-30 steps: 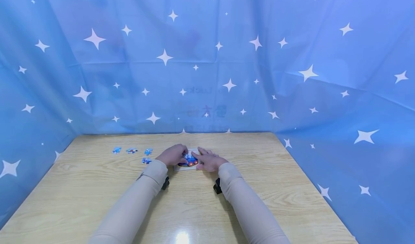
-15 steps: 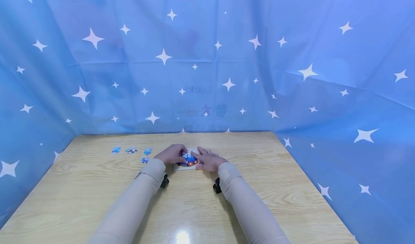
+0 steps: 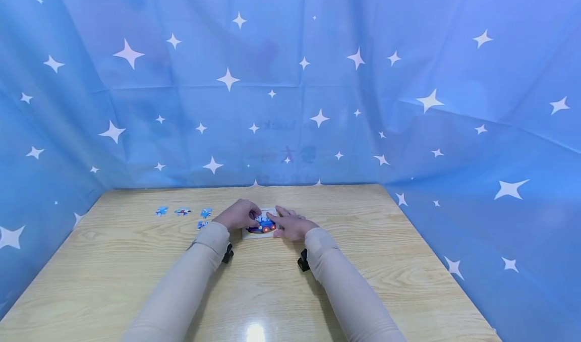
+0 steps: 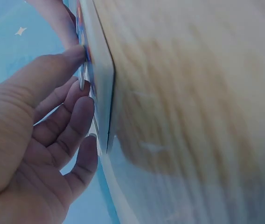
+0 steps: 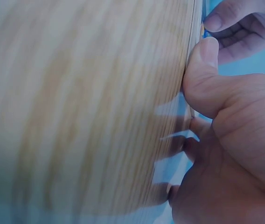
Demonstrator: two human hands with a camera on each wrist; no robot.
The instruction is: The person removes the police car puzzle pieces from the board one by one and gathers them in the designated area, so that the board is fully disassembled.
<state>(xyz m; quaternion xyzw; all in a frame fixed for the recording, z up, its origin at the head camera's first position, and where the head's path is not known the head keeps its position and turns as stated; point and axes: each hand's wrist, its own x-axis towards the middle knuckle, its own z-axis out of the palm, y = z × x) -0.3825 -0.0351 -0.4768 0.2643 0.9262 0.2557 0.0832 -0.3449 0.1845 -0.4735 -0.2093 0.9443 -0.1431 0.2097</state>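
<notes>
A small jigsaw puzzle board (image 3: 265, 235) with a pale border and a blue train picture lies flat on the table. My left hand (image 3: 238, 215) is over its left side, thumb and fingers pinching a thin puzzle piece (image 4: 82, 78) against the picture; most of that piece is hidden. From the right, my right hand (image 3: 292, 225) grips the board's edge, with a finger reaching onto the picture. The right wrist view has the right thumb (image 5: 202, 70) along the board's near edge and the other fingertips low by the tabletop.
Several loose blue puzzle pieces, among them one piece (image 3: 161, 211) at the far left and another (image 3: 183, 211) beside it, lie left of the board on the wooden table (image 3: 372, 261). A blue star-patterned curtain (image 3: 290, 79) encloses the back and sides.
My left hand has shifted very slightly up and left over the board, showing a little more of the train picture. The right hand keeps its place.
</notes>
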